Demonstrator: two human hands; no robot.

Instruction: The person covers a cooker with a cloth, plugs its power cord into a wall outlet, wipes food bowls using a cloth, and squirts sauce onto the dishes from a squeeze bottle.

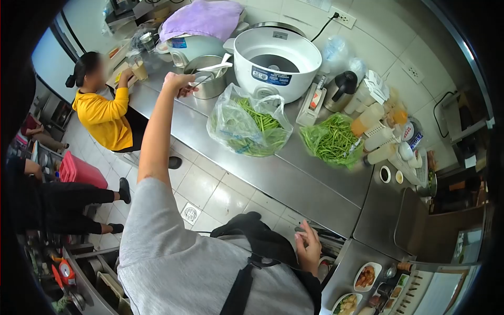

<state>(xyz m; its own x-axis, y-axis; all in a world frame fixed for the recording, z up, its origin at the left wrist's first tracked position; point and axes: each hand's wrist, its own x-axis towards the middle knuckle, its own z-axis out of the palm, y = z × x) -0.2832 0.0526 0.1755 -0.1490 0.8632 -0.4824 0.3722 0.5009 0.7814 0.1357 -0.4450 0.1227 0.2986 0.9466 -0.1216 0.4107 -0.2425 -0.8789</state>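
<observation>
My left hand [180, 85] reaches out over the steel counter, its fingers closed on a thin utensil handle [202, 81] beside the rim of a steel pot [211, 88]. White handles [216, 67] stick out of that pot. My right hand [308, 244] is low near my body, past the counter's front edge, fingers loosely apart with nothing clearly held. A clear plastic bag of green beans [251, 126] lies in front of the large white rice cooker [275, 65]. To its right is a second bag of green beans [333, 140].
At the far left of the counter [315, 176] a person in yellow [105, 116] holds a cup [139, 70]. A thermos [342, 90] and several bottles stand at the back right. Food dishes [366, 276] are at lower right. A red bin [81, 171] and another person's legs [79, 197] are at left.
</observation>
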